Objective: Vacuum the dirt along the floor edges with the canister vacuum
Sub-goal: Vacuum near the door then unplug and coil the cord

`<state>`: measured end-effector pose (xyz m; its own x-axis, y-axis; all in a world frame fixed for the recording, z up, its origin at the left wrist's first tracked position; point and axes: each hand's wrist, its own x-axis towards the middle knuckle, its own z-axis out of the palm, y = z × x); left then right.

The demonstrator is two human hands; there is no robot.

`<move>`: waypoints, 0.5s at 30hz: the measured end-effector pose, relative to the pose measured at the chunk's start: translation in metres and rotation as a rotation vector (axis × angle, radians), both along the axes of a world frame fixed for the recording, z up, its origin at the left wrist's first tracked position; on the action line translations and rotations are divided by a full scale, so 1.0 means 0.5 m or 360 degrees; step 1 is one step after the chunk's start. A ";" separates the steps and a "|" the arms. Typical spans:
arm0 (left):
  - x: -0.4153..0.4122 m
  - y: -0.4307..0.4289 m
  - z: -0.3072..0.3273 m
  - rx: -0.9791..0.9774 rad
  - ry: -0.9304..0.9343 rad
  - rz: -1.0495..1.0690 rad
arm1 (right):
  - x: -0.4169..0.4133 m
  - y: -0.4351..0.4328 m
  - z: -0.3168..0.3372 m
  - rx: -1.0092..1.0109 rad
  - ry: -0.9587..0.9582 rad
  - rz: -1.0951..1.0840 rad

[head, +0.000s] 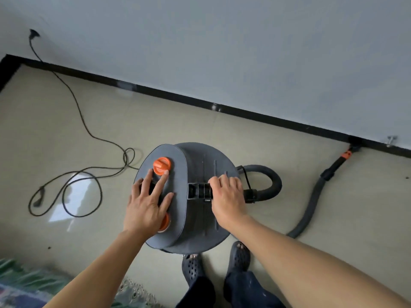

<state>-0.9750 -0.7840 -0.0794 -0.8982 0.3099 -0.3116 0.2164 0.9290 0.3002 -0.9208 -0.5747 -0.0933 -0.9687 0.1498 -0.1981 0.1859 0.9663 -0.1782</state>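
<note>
Left hand [148,204] is laid flat on the grey top of the canister vacuum [209,156], with the fingers straight and spread. Nothing is gripped by it, and only the index fingertip is seen touching the orange knob [162,166]. The right hand [226,196] is curled round the black handle [199,191] in the middle of the lid. The vacuum stands on the floor [66,107], near the far edge where the black baseboard [200,101] runs, and just in front of the person's feet [240,256]. Its hose [309,216] is led out to the right as far as the nozzle [353,144], which lies against the baseboard at the far right edge of the floor.

Several risks can be judged from here. The power cord [89,127] is left in loose loops on the floor just beside the canister. If the canister is rolled that way, the cord may be run over or caught, and the plug tugged from the wall. If the canister is dragged sharply, the hose may be pulled tight and the nozzle drawn away from the edge, so that dirt is missed. The knob could be turned by accident under the left hand, and the feet could be struck.
</note>
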 end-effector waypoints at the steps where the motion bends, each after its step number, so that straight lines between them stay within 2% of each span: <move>1: 0.006 0.014 0.002 -0.0012 -0.0005 -0.0026 | 0.008 0.015 0.004 -0.0014 -0.0028 -0.0005; 4: 0.017 0.047 0.017 -0.0063 -0.0026 -0.0107 | 0.030 0.056 0.019 -0.0105 -0.0165 0.0023; 8: 0.026 0.108 0.063 -0.0160 0.0118 -0.0235 | 0.110 0.135 0.034 -0.0270 -0.0120 -0.0261; 11: 0.047 0.213 0.109 0.0000 0.0276 -0.0212 | 0.219 0.226 0.030 -0.0374 -0.0110 -0.0601; 15: 0.098 0.429 0.131 0.0284 0.0325 -0.0509 | 0.391 0.385 -0.005 -0.0468 -0.0339 -0.1096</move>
<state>-0.9260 -0.5696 -0.0138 -0.7858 0.6162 -0.0534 0.5572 0.7427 0.3713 -0.7251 -0.3822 -0.0959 -0.6128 0.6166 -0.4943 0.7862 0.5391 -0.3022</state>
